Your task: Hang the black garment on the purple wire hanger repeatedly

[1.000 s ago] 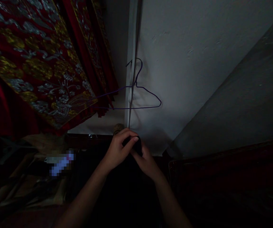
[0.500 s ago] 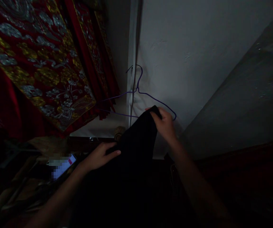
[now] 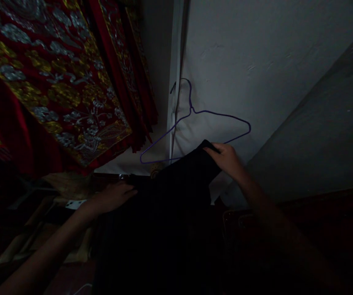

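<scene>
A black garment point(image 3: 176, 196) hangs stretched between my two hands; in the dark its exact kind cannot be made out. My right hand point(image 3: 227, 159) pinches its upper right corner between thumb and fingers. Lower down on the left, my left hand point(image 3: 115, 196) is closed on the other end of the top edge, its fingertips partly lost in the dark cloth. Just behind and above the cloth, a bare purple wire clothes hanger point(image 3: 207, 111) hangs by its hook at a pale vertical strip on the wall. The garment covers part of the hanger's bottom bar.
Red cloth point(image 3: 69, 94) embroidered in gold and silver hangs at the upper left. A white wall point(image 3: 274, 49) rises behind the hanger, with a grey slanted surface point(image 3: 324, 135) at right. Dim wooden furniture point(image 3: 38, 213) stands at the lower left.
My hands have moved apart, the left going left and the right going right, spreading the garment's top edge wider. The hanger has turned and tilted. The lit phone at lower left no longer shows.
</scene>
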Available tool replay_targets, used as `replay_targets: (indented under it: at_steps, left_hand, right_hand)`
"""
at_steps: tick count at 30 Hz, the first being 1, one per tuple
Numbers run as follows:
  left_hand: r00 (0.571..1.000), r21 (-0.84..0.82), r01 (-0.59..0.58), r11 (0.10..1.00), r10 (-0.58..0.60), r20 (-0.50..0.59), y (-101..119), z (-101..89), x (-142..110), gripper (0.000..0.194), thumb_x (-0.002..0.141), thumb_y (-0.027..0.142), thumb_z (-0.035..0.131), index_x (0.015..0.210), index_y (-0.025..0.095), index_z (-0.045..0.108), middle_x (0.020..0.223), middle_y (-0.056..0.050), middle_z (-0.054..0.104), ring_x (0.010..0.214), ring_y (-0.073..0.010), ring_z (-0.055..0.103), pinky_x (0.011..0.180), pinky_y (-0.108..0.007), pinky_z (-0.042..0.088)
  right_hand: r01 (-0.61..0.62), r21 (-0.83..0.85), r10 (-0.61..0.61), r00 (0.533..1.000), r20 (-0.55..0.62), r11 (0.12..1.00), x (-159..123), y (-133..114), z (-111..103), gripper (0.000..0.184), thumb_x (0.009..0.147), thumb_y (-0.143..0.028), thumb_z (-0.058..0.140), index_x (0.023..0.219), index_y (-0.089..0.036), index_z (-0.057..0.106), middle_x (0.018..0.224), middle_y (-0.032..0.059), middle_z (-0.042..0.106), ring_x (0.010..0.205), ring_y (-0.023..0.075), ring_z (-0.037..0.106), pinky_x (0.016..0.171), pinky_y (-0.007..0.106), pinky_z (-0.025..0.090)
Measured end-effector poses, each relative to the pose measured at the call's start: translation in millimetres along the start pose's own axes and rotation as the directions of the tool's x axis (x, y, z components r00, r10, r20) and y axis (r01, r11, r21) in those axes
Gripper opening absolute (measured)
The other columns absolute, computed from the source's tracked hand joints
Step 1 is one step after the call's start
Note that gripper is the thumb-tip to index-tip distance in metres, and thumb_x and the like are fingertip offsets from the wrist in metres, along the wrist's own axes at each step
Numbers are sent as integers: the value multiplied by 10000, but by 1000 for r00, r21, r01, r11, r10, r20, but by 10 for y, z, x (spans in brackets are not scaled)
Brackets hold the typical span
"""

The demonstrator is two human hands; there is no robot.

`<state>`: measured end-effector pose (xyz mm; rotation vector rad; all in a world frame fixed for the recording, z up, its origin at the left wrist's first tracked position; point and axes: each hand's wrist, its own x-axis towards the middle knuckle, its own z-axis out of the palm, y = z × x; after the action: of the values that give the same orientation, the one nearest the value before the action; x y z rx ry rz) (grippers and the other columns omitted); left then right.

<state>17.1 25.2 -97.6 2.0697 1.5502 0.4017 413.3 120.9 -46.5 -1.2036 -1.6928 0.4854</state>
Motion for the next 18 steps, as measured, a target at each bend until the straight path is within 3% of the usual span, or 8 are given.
replay_targets:
  at_steps: [2, 5, 9, 11, 13, 14, 16, 18]
  left_hand:
    - [977, 109, -95, 989, 114, -180, 66, -148, 105, 268, 920, 371, 521, 770, 244, 702, 896, -80, 704, 937, -281, 642, 932, -419, 489]
    - [874, 217, -243, 946, 310, -375, 390, -432, 243, 218, 916, 290, 468, 871, 232, 674, 1065, -108, 682, 1197, -316, 551, 1095, -511, 415]
    - [790, 214, -397, 892, 451, -414, 928, -637, 435, 189, 910, 251, 457, 955, 185, 628, 1409, -142, 563, 1413, -327, 425, 1164, -545, 366]
    - [755, 158, -474, 866, 492, -432, 1102, -666, 569, 204, 893, 199, 465, 1026, 174, 618, 1399, -143, 586, 1364, -296, 506, 1140, -497, 411]
    - [720, 105, -513, 852, 494, -488, 1181, -694, 697, 323, 883, 154, 473, 1186, 166, 585, 1227, -114, 688, 1215, -250, 626, 1088, -443, 462]
    - [709, 93, -511, 855, 480, -517, 1191, -716, 744, 387, 885, 141, 473, 1262, 159, 558, 1142, -94, 718, 1143, -236, 661, 1059, -423, 482]
    - [710, 114, -479, 870, 461, -532, 1176, -776, 790, 426, 899, 137, 460, 1312, 149, 563, 1077, -80, 740, 1069, -231, 688, 1014, -399, 506]
    - [726, 165, -438, 884, 456, -515, 1140, -852, 779, 374, 915, 153, 447, 1232, 152, 645, 1103, -83, 744, 1053, -238, 690, 993, -388, 515]
  right_hand:
    - [-7, -31, 6, 1000, -12, 1000, -50, -46, -160, 403, 809, -530, 673, 610, -180, 647, 548, -23, 507, 521, 122, 449, 488, 244, 306]
    - [-12, -40, 12, 1000, -17, 999, -129, -149, -222, 413, 811, -531, 678, 605, -175, 647, 536, -23, 494, 508, 115, 438, 474, 241, 290]
    - [-55, 85, 50, 997, 52, 995, -294, -245, -5, 446, 825, -559, 660, 595, -177, 629, 524, -20, 519, 479, 116, 446, 449, 240, 300]
    - [-43, 135, 27, 992, 120, 990, -390, -264, 131, 438, 849, -565, 640, 640, -181, 669, 569, 0, 599, 515, 149, 532, 474, 253, 374]
    - [24, 138, -42, 990, 133, 990, -457, -257, 185, 379, 877, -535, 630, 786, -188, 752, 718, 35, 720, 662, 208, 660, 588, 291, 491]
    - [65, 126, -75, 994, 76, 990, -467, -240, 161, 353, 887, -515, 628, 882, -195, 778, 820, 52, 761, 759, 233, 700, 664, 314, 530]
    - [119, 80, -103, 978, -179, 990, -426, -176, 2, 354, 904, -498, 619, 1031, -210, 781, 990, 76, 783, 915, 259, 722, 779, 349, 557]
    - [111, 33, -86, 899, -430, 993, -303, -83, -268, 376, 918, -518, 601, 1057, -211, 768, 1036, 89, 773, 969, 263, 712, 791, 357, 560]
